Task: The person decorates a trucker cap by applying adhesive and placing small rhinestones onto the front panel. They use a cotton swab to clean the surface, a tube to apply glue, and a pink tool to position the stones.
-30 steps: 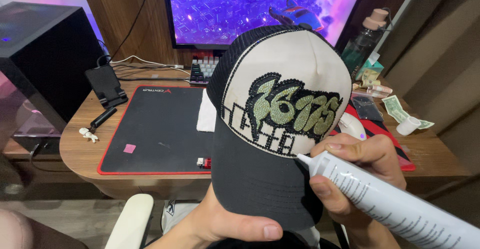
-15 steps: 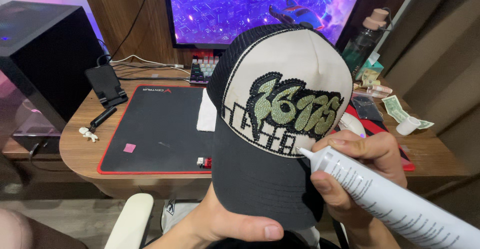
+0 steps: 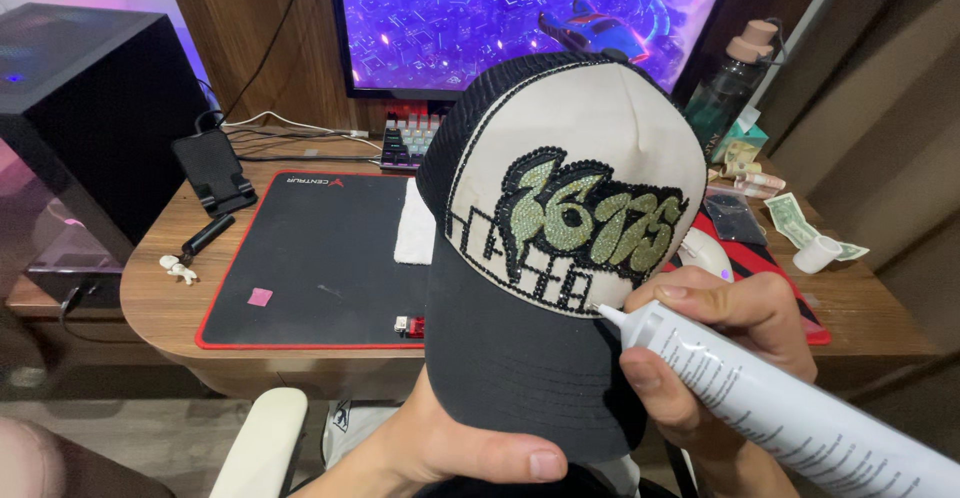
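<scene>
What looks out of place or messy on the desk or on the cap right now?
Loose banknotes lie scattered at the desk's right edge beside a small white roll. A tiny pink scrap sits alone on the black red-edged mat. The black-and-cream rhinestone cap shows no spill; the white tube's nozzle looks clean.

The cap [image 3: 560, 248] is held upright above the desk, its cream front panel covered in green and black rhinestones, its brim black. The white glue tube [image 3: 790, 408] slants up from lower right, its nozzle tip touching the panel's lower edge.

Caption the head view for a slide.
Left hand holds a rhinestone-decorated cap while right hand points a white glue tube at it.
</scene>
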